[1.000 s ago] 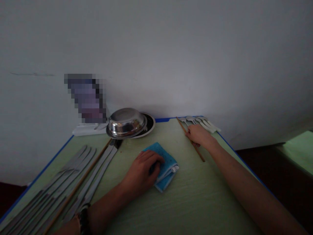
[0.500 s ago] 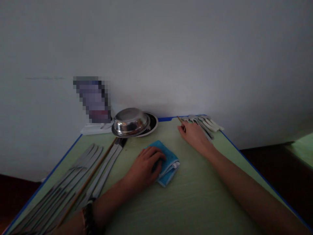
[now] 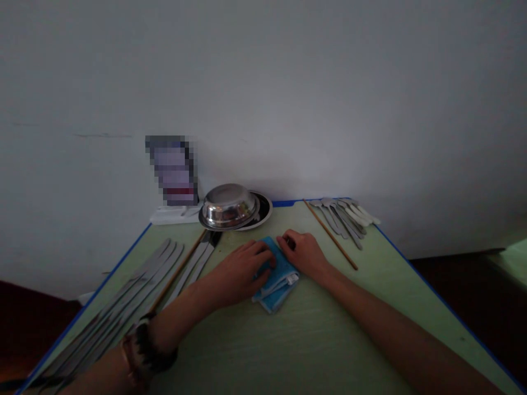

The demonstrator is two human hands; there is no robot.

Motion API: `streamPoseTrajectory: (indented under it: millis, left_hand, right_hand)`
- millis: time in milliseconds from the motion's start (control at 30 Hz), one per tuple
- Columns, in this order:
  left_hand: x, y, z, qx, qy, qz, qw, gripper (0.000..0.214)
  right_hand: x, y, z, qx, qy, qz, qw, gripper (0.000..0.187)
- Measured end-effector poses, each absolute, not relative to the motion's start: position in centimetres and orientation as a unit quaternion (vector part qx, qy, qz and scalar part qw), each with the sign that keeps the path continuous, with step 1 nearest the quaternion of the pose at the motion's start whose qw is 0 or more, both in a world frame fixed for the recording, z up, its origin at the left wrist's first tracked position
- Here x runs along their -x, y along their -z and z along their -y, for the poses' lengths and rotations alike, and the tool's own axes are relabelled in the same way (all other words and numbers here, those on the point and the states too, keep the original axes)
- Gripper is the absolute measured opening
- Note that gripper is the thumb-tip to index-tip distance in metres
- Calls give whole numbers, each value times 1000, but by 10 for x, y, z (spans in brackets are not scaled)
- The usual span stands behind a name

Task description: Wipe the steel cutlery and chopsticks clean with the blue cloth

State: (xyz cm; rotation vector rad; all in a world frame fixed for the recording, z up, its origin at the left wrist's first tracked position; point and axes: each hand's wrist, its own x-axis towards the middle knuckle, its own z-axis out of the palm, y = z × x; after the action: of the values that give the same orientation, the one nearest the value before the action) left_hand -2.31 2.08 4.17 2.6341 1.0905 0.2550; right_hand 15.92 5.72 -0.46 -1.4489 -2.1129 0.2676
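Observation:
My left hand [image 3: 247,272] lies over a folded blue cloth [image 3: 278,299], fingers curled onto its left part. The cloth is on the green tabletop and has a small white tag at its right edge. My right hand [image 3: 303,253] is at the cloth's upper right edge with its fingers curled in. Whether it pinches the cloth is hidden. A thin brown chopstick [image 3: 331,236] lies slanted on the table just right of my right hand. Beyond it several metal spoons [image 3: 331,216] lie in a row, with some white-handled cutlery [image 3: 358,214] at the far right.
Several table knives [image 3: 127,296] and another chopstick [image 3: 181,269] lie along the left side. An upturned metal bowl [image 3: 228,206] rests on a dark plate [image 3: 263,211] at the back. A blurred-out upright screen [image 3: 175,170] stands behind left, against the wall.
My right hand has let go of the chopstick beside the spoons and moved left and nearer to the cloth. My left hand stays on the cloth. The view has shifted slightly.

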Motion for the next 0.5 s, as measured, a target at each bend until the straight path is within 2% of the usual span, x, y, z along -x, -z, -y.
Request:
streamPoseTrajectory:
  millis: [267, 500]
  left_hand:
    - [25, -37, -27, -904, -91, -398, 127, 13]
    - [25, -37, -30, -903, -72, -401, 136, 10]
  right_hand:
    - [-163, 8, -63, 518, -141, 766, 353, 28]
    - [-165, 9, -65, 517, -161, 760, 359, 29]
